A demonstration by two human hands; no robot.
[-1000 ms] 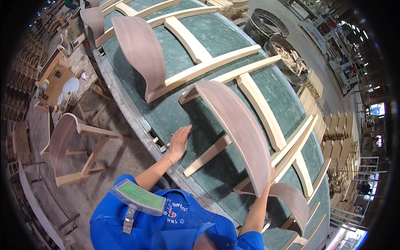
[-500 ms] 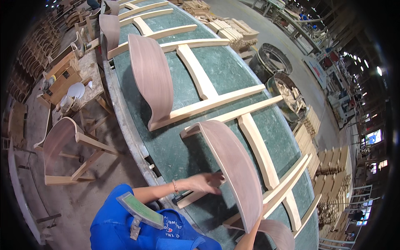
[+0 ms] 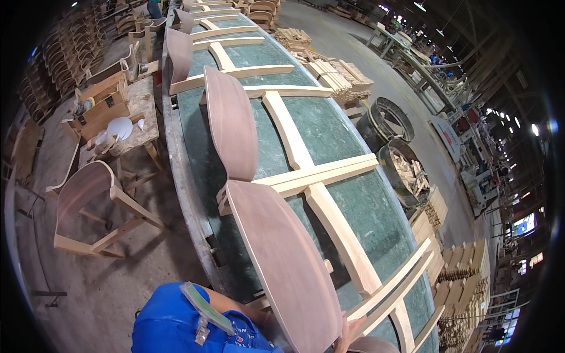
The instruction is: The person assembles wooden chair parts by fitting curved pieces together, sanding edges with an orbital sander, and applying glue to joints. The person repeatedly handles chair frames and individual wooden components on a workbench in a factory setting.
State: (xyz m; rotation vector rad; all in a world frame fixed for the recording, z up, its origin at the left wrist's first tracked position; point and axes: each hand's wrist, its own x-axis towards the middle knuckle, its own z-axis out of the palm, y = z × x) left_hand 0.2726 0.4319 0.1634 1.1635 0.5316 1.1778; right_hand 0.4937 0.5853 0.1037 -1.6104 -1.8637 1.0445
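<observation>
Item: a curved brown chair back panel [image 3: 288,270], mounted on a pale wood chair frame [image 3: 329,176] that lies on its side on the long green workbench [image 3: 329,126], at the near end of the bench, just in front of the person. The person's right hand [image 3: 343,336] grips the near right edge of that panel, fingers curled over the rim. The left hand is hidden behind the panel and the blue shirt [image 3: 170,323]; only part of the forearm shows, and whether its fingers are open or closed cannot be told. Step in hand, as judged: handling or checking the near chair's back while it rests on the bench. A next move on this piece would call for a firm hold on both sides of the panel, since the frame's legs reach far across the bench and would swing if lifted by one edge. Also on the bench: a second chair back [image 3: 232,126] farther along, and more beyond. Left of the bench: an unfinished chair frame [image 3: 88,206] on the floor, and a cluttered side table [image 3: 141,126] with a wooden box [image 3: 100,106]. Right of the bench: two round bins [image 3: 391,141] and stacks of cut wood parts [image 3: 344,73].
</observation>
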